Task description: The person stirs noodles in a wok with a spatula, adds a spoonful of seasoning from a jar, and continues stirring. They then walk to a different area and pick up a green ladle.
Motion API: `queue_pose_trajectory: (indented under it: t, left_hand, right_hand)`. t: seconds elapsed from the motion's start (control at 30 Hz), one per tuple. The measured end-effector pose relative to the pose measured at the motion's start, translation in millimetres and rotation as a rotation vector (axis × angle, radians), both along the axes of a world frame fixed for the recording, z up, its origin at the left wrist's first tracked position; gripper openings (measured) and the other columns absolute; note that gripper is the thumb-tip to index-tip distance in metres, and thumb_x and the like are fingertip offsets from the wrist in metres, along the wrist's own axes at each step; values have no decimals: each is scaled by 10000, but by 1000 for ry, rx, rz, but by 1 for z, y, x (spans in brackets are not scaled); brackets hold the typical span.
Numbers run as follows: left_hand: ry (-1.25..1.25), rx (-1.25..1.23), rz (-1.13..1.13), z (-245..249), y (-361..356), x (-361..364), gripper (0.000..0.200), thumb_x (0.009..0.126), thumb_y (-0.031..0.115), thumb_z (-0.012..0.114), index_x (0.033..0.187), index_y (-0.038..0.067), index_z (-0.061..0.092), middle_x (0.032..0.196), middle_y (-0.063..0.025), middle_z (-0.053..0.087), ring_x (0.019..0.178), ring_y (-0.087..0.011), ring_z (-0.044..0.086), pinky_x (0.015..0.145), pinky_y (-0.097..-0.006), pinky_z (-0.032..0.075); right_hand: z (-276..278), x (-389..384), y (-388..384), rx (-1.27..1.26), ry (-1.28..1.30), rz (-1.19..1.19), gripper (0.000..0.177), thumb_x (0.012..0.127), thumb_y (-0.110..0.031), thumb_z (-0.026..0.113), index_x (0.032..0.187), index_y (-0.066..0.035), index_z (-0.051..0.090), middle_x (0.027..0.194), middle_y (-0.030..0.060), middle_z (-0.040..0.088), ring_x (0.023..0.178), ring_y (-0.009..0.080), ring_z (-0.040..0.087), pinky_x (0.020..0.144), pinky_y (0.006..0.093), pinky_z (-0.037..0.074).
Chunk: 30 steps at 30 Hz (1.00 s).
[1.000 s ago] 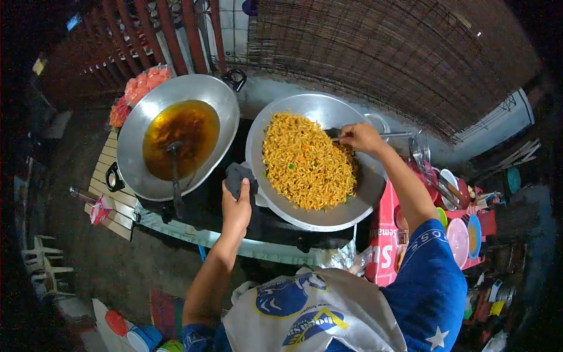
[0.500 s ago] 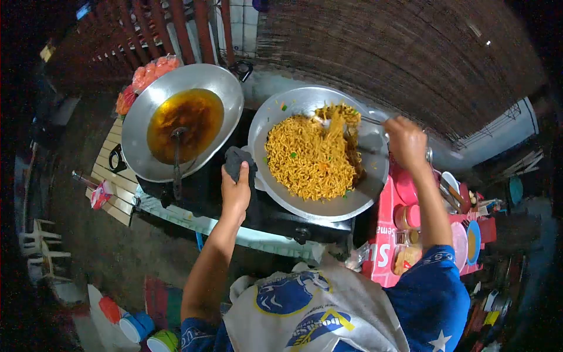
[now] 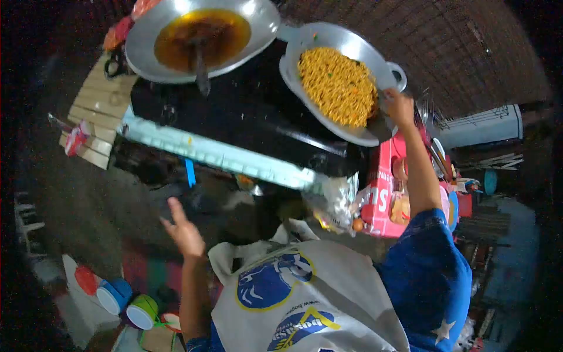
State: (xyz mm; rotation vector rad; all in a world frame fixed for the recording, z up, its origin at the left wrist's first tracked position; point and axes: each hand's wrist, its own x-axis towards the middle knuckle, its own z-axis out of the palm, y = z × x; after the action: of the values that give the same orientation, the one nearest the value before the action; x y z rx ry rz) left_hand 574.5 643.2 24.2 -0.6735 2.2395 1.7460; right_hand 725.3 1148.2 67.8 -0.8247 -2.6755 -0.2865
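My left hand (image 3: 186, 233) hangs in the air near my left side, fingers apart and holding nothing. At the right rim of the metal wok (image 3: 305, 36), my right hand (image 3: 400, 108) is closed around the handle of a metal spatula, whose blade is hidden. Yellow noodles (image 3: 337, 85) with bits of green and orange fill the middle of this wok. To its left, a second wok (image 3: 264, 20) holds brown oil (image 3: 229, 29), and a ladle (image 3: 201, 70) rests in it with its handle over the near rim.
Both woks stand on a black stove (image 3: 234, 114) with a pale green front edge (image 3: 217, 154). A pink box (image 3: 381, 202) with jars sits at the right. Beside the stove front is a clear plastic bag (image 3: 337, 202). Blue (image 3: 114, 295) and green (image 3: 142, 311) buckets stand lower left.
My left hand has let go of the dark cloth at the wok's side and moved down and left, opening. The view has tilted, so the woks appear higher. The noodles now lie flatter.
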Motion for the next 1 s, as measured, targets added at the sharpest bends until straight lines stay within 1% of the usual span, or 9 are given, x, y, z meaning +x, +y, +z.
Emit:
queue_pose_trajectory:
  t: [0.03,0.07,0.1,0.13,0.23,0.3,0.37,0.6,1.0]
  left_hand:
    - [-42,17,58,-35,-38,-3,842,786,507,489,1258,-125,196,1323,-205,254,1211,-244,275,1010,-334,167]
    - [111,66,-117,-63,-80,3,830,785,529,463,1263,-105,220,1319,-226,256,1207,-259,297,1003,-343,187]
    - [676,-531,-589,-127,-146,13,760,798,490,470,1265,-71,259,1276,-211,329,1136,-241,384,968,-343,264]
    - [652,-520,-588,-136,-166,24,760,798,490,470,1265,-71,259,1276,-211,329,1136,-241,384,968,-343,264]
    - [210,-252,-178,-158,-207,48,684,807,405,499,1276,-32,261,1250,-215,355,1092,-274,428,936,-370,313]
    - [56,-155,-36,-172,-220,58,662,810,377,509,1280,-19,262,1241,-216,364,1077,-285,442,926,-379,329]
    - [19,94,201,-183,-225,72,708,792,376,541,1289,-20,229,1254,-214,346,1079,-297,436,893,-382,366]
    - [-102,38,136,-208,-240,95,743,783,391,560,1284,-35,215,1254,-182,346,1076,-282,428,872,-372,389]
    - [13,156,162,-225,-246,95,641,820,358,521,1252,-45,272,1240,-182,352,1067,-273,432,866,-371,392]
  right_hand:
    - [9,1,-15,40,67,18,204,674,-87,607,875,-64,577,862,133,613,760,260,606,670,323,465]
    - [19,0,-37,43,38,22,204,674,-87,607,875,-64,577,862,133,613,760,260,606,670,323,465]
    - [29,-4,-67,-28,147,48,187,693,-92,595,875,-55,578,837,134,610,729,259,602,645,315,456]
    - [31,-5,-97,-100,256,73,172,711,-97,582,876,-46,578,812,135,608,697,257,599,620,307,446]
    - [-4,1,-201,-358,-84,-35,118,785,-128,535,831,-23,561,722,150,578,680,288,582,596,324,437]
    - [-53,13,-224,-336,-406,-43,300,812,-334,464,826,-38,513,723,217,581,691,384,573,613,479,455]
    - [-73,7,-248,-284,-599,-205,385,822,-372,418,881,-2,504,760,232,586,695,393,579,644,468,468]
    - [-101,0,-254,-107,-543,-249,366,798,-355,472,835,8,515,685,250,575,664,399,581,612,457,476]
    - [-109,-5,-251,-54,-556,-239,326,777,-299,476,816,21,521,691,250,577,658,386,587,609,455,481]
